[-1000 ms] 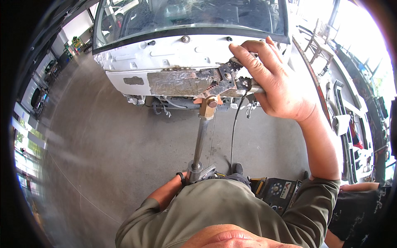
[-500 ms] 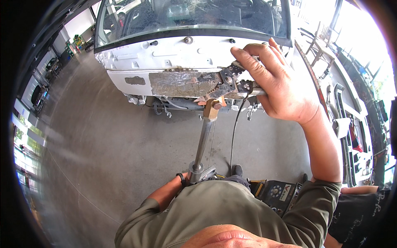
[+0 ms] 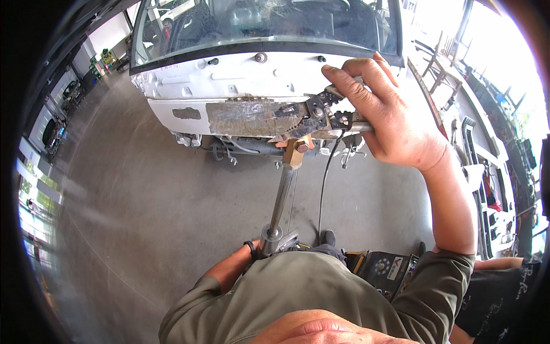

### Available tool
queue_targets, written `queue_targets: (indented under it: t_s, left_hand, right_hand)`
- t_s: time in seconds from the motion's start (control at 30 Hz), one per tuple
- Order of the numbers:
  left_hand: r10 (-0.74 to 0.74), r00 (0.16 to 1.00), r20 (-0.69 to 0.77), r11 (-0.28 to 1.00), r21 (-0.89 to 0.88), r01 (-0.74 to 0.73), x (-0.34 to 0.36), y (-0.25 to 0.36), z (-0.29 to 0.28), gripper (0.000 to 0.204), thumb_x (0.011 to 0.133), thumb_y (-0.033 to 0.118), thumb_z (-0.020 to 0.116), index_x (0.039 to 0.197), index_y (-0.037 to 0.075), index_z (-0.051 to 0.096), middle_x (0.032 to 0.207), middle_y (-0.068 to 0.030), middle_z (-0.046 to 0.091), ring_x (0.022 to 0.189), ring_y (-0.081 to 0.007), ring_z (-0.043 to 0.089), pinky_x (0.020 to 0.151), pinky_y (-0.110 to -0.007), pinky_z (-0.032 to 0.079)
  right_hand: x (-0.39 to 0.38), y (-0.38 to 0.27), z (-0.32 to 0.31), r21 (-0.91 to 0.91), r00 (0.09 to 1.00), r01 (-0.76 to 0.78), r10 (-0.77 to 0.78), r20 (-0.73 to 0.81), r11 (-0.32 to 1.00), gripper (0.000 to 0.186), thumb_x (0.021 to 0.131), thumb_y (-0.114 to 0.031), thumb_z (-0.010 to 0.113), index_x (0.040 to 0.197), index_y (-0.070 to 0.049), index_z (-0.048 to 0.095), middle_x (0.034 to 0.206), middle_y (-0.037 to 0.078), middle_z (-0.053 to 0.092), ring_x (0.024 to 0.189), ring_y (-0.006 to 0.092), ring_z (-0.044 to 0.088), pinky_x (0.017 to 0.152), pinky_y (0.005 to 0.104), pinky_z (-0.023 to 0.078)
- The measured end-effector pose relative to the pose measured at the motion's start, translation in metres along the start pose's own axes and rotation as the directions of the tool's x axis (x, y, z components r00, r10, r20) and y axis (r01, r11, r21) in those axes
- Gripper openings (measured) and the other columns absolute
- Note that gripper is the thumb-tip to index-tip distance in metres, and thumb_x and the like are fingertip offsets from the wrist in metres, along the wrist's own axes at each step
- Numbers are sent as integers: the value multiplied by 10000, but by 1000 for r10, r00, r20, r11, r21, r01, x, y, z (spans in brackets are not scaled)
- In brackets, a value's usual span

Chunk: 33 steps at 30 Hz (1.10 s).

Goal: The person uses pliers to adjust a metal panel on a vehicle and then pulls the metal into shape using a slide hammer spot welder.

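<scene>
My right hand (image 3: 389,112) is closed around the handles of a pair of dark, worn locking pliers (image 3: 317,110). The pliers' jaws are at a copper-coloured tip beside a brass hex fitting (image 3: 294,153), on the end of a slide-hammer dent puller. Its steel rod (image 3: 281,198) runs down to a chrome cylinder (image 3: 271,238) with a grey handle near my waist. My left hand (image 3: 257,247), with a black band at the wrist, is at that lower end; the tool and my shirt hide most of its fingers.
Ahead stands a white vehicle front (image 3: 195,80), its panel partly stripped to bare metal. A black cable (image 3: 325,189) hangs from the pliers to the floor. A black machine with a dial (image 3: 381,266) sits beside me. Body parts and a chair (image 3: 444,71) line the right; another person's arm (image 3: 498,264) shows there.
My right hand and forearm have shifted very slightly to the right. The pliers and the dent puller are almost where they were.
</scene>
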<state>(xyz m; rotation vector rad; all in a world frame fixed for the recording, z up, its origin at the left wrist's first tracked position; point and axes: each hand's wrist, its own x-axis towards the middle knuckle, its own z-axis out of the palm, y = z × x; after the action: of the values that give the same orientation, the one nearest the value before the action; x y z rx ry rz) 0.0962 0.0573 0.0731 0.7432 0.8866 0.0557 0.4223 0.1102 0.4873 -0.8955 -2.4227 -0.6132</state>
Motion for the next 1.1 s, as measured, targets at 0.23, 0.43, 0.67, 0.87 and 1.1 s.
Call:
queue_targets:
  t_s: [0.23,0.43,0.67,0.87,1.1]
  left_hand:
    - [-1,1000,1,1000,5,1,-1,0,1,440,1029,235,696,1418,32,657,1359,-134,691,1191,-194,672,1000,-340,547]
    - [-17,1000,-14,1000,-2,17,-12,-6,-2,441,1028,236,697,1415,28,661,1362,-131,693,1195,-191,670,1007,-339,543]
    - [-9,1000,-5,1000,11,9,-14,-5,0,442,1026,237,699,1412,24,666,1366,-128,694,1200,-187,668,1015,-338,539]
    - [21,1000,18,999,39,-22,-3,2,5,443,1025,238,701,1410,20,671,1370,-125,696,1204,-184,666,1022,-338,536]
    - [44,999,22,998,43,-45,1,5,12,444,1023,239,703,1407,15,676,1374,-121,698,1209,-180,664,1030,-337,531]
  right_hand:
    - [16,6,-22,-91,998,57,-53,43,994,816,682,160,638,1475,-29,609,1265,153,557,1205,372,576,1070,444,512]
    - [26,10,-29,-147,986,161,-152,75,976,770,685,187,635,1426,-24,635,1262,139,553,1200,331,588,1028,419,544]
    - [33,22,-27,0,966,244,-243,88,970,649,762,95,635,1392,-59,596,1302,116,573,1235,350,572,1072,425,515]
    - [38,21,-10,232,944,317,-330,17,920,695,736,131,635,1401,-58,566,1332,148,608,1268,385,580,1073,452,522]
    - [39,17,11,453,959,229,-280,47,862,559,776,86,609,1328,6,588,1273,209,640,1227,423,608,1067,482,482]
